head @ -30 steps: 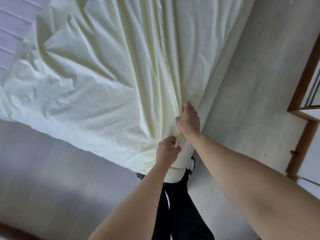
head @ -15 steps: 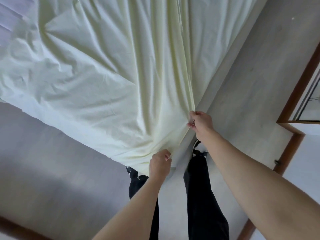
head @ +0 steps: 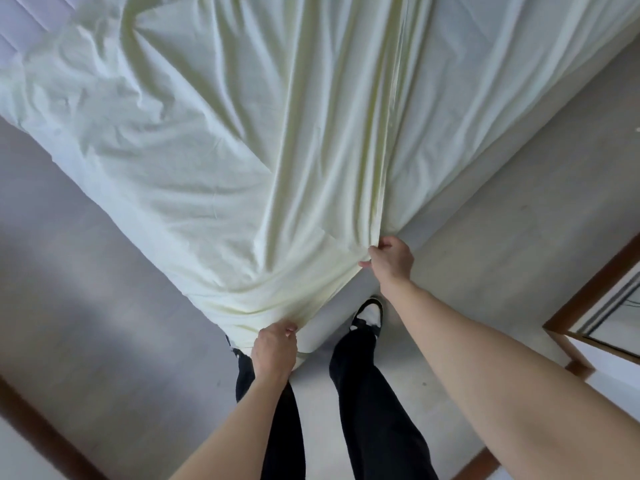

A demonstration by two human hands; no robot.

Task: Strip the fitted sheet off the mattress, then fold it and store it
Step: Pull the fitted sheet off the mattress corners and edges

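Down nearest us, our legs in black trousers [head: 374,403] stand on the pale floor [head: 485,258], one black-and-white shoe [head: 369,311] showing. Just ahead, our left hand [head: 273,348] grips the bunched hem of the pale yellow-green sheet [head: 214,174] at the bed's near corner, fingers curled round the cloth. Our right hand [head: 391,259] pinches the sheet's edge a little farther along. Beyond, the sheet lies rumpled over the mattress [head: 24,32], whose quilted white top shows bare at the far left.
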